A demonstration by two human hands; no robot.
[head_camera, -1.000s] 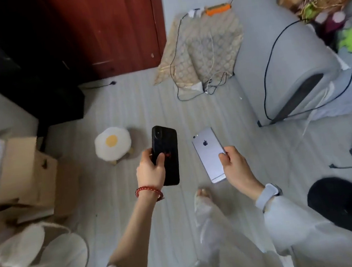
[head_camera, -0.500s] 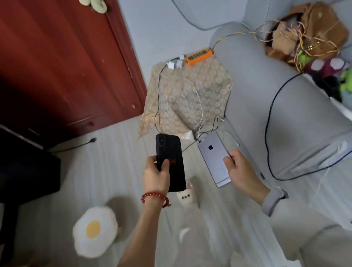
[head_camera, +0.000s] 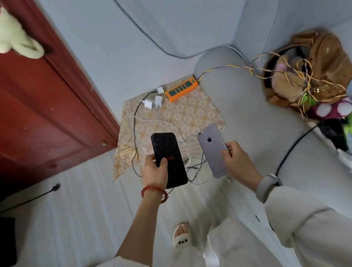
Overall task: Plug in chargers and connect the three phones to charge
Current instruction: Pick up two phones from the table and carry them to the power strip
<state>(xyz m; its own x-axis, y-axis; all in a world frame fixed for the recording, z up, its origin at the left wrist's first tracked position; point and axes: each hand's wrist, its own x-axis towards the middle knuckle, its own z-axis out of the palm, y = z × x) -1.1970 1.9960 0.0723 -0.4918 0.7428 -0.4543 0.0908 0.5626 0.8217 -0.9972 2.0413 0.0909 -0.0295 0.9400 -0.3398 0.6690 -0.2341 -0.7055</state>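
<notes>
Left hand (head_camera: 154, 173) grips a black phone (head_camera: 169, 159); right hand (head_camera: 237, 161) grips a grey phone (head_camera: 214, 150). Both are held above tangled cables (head_camera: 194, 169), near the orange power strip (head_camera: 182, 88) on patterned cloth (head_camera: 192, 113).

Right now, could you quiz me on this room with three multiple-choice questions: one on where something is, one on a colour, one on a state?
1. Where does the power strip lie?
A. on the sofa seat
B. on the patterned cloth by the wall
C. on the door

2. What colour is the power strip's casing?
A. orange
B. blue
C. white

3. What is the left hand doing?
A. hanging empty
B. pulling a cable
C. holding the black phone

Answers: 1 B, it rests at the cloth's far edge; 2 A, its shell is plainly orange; 3 C, its fingers wrap the black phone, while the right hand holds the grey phone.
</notes>
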